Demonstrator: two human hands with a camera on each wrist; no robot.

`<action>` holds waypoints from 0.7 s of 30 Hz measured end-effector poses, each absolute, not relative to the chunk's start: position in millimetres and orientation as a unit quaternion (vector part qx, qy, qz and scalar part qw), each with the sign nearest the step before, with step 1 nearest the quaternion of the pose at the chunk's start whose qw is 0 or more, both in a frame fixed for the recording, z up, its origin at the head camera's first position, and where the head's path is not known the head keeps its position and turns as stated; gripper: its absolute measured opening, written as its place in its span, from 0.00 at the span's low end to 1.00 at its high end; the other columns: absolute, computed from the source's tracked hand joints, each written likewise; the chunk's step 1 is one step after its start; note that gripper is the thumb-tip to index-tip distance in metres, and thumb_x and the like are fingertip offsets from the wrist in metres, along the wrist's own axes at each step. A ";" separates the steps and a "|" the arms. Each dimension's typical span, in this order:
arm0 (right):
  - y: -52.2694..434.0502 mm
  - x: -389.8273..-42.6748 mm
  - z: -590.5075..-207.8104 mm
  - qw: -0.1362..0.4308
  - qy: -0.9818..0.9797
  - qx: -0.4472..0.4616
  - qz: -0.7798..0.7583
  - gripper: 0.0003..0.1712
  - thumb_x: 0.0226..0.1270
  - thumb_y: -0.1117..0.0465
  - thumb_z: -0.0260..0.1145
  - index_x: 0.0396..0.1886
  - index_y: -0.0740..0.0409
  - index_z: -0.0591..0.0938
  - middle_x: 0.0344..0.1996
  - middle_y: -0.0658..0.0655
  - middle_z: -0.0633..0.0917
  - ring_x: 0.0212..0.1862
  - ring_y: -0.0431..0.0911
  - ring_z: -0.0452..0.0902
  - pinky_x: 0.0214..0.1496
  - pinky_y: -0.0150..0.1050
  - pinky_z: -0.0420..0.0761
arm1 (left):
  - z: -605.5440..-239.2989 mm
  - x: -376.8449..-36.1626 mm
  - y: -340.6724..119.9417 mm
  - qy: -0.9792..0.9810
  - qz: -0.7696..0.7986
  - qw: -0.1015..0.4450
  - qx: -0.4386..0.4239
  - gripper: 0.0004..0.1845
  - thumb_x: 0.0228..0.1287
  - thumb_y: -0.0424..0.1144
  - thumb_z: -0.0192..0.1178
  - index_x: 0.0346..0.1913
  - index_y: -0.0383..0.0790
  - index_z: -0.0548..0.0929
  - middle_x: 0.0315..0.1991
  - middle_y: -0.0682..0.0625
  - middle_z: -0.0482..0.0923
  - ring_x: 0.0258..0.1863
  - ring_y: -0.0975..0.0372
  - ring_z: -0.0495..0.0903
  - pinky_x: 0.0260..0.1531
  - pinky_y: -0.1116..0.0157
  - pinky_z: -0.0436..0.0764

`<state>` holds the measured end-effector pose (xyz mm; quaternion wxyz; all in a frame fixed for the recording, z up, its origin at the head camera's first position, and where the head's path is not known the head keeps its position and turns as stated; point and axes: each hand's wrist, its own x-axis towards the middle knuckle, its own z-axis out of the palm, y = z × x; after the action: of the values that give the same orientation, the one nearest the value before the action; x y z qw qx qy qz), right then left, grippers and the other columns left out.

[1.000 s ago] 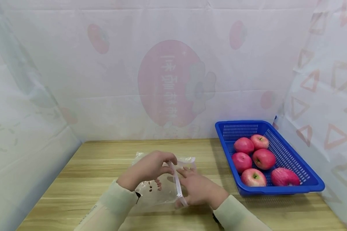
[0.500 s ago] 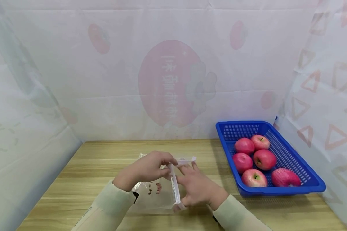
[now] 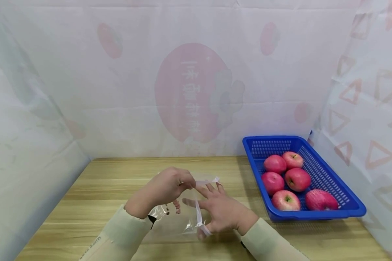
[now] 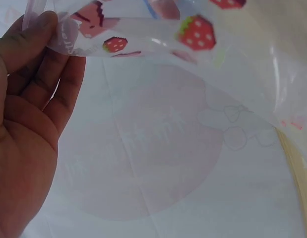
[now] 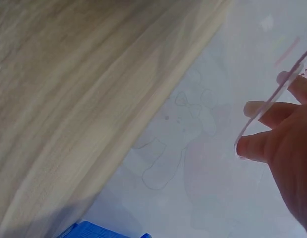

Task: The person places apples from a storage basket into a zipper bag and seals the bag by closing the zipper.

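A clear plastic bag with a pale edge strip lies over the table in the head view. Strawberry prints show on the bag in the left wrist view. My left hand pinches the upper edge of its mouth between thumb and fingers and holds it raised. The right hand has its fingers spread in the bag's mouth, with the thumb at the near corner. From the right wrist view, straight fingers cross the bag's rim. The bag's far side is partly hidden behind the left hand.
On the right stands a blue plastic basket holding several red apples. White printed sheets wall the wooden table at the back and both sides.
My left hand has drawn the bag's upper edge slightly left and tightened its pinch. The right hand's fingers have spread wider, and the mouth gapes more. The basket and apples stay put.
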<state>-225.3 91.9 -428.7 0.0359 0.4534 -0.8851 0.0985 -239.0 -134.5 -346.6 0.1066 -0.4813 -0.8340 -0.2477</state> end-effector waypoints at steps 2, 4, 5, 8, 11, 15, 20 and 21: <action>90.7 -227.0 -428.9 0.042 -0.886 0.451 0.096 0.55 0.48 0.17 0.60 0.77 0.24 0.58 0.79 0.52 0.47 0.71 0.72 0.53 0.65 0.76 0.44 | -345.7 -238.3 -133.5 -0.842 -0.257 0.099 -0.464 0.09 0.61 0.25 0.68 0.41 0.41 0.88 0.35 0.54 0.85 0.35 0.67 0.81 0.37 0.66 0.82; 89.8 -228.4 -429.3 0.048 -0.889 0.446 0.090 0.55 0.49 0.17 0.60 0.77 0.26 0.59 0.79 0.53 0.49 0.71 0.71 0.54 0.65 0.76 0.44 | -346.3 -238.2 -132.0 -0.858 -0.258 0.085 -0.436 0.12 0.64 0.27 0.67 0.49 0.41 0.86 0.37 0.53 0.85 0.36 0.67 0.82 0.38 0.64 0.82; 89.6 -229.1 -429.8 0.052 -0.891 0.443 0.085 0.54 0.50 0.18 0.59 0.77 0.27 0.60 0.78 0.54 0.52 0.71 0.70 0.55 0.65 0.76 0.45 | -346.8 -238.1 -131.0 -0.867 -0.259 0.077 -0.418 0.14 0.65 0.28 0.66 0.52 0.40 0.85 0.37 0.53 0.85 0.36 0.67 0.82 0.39 0.64 0.82; 90.5 -229.1 -429.8 0.067 -0.895 0.433 0.081 0.45 0.60 0.28 0.63 0.75 0.36 0.68 0.75 0.57 0.61 0.71 0.65 0.59 0.66 0.73 0.51 | -349.1 -239.5 -128.1 -0.894 -0.255 0.077 -0.360 0.14 0.66 0.30 0.65 0.54 0.38 0.84 0.36 0.53 0.85 0.33 0.69 0.81 0.38 0.65 0.82; 93.8 -223.5 -422.4 0.090 -0.897 0.422 0.097 0.32 0.66 0.42 0.67 0.67 0.48 0.77 0.66 0.58 0.74 0.67 0.57 0.68 0.67 0.63 0.62 | -352.0 -241.7 -127.4 -0.907 -0.265 0.084 -0.318 0.10 0.66 0.29 0.65 0.49 0.36 0.86 0.35 0.52 0.84 0.22 0.71 0.79 0.33 0.67 0.82; 104.2 -207.5 -395.3 0.089 -0.898 0.401 0.159 0.26 0.68 0.51 0.68 0.63 0.54 0.80 0.58 0.56 0.81 0.60 0.51 0.75 0.63 0.51 0.73 | -356.1 -244.9 -129.8 -0.906 -0.262 0.113 -0.313 0.09 0.63 0.27 0.66 0.45 0.39 0.88 0.33 0.53 0.84 0.20 0.72 0.77 0.30 0.69 0.81; 139.5 -196.7 -349.2 0.069 -0.892 0.362 0.263 0.36 0.65 0.43 0.70 0.70 0.50 0.74 0.63 0.52 0.77 0.64 0.50 0.72 0.63 0.52 0.72 | -362.7 -249.5 -133.6 -0.905 -0.247 0.142 -0.314 0.11 0.61 0.27 0.68 0.43 0.43 0.89 0.33 0.57 0.84 0.27 0.71 0.76 0.32 0.67 0.80; 150.3 -198.2 -340.3 0.062 -0.890 0.350 0.284 0.39 0.63 0.42 0.71 0.71 0.49 0.73 0.65 0.52 0.76 0.66 0.50 0.70 0.65 0.53 0.71 | -364.1 -250.4 -134.3 -0.906 -0.247 0.144 -0.311 0.11 0.61 0.27 0.68 0.43 0.44 0.89 0.33 0.58 0.83 0.27 0.71 0.76 0.32 0.67 0.79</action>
<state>-198.2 150.3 -340.3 0.0624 0.3503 -0.8904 0.2838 -250.4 -134.3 -364.1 0.1438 -0.3113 -0.9062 -0.2473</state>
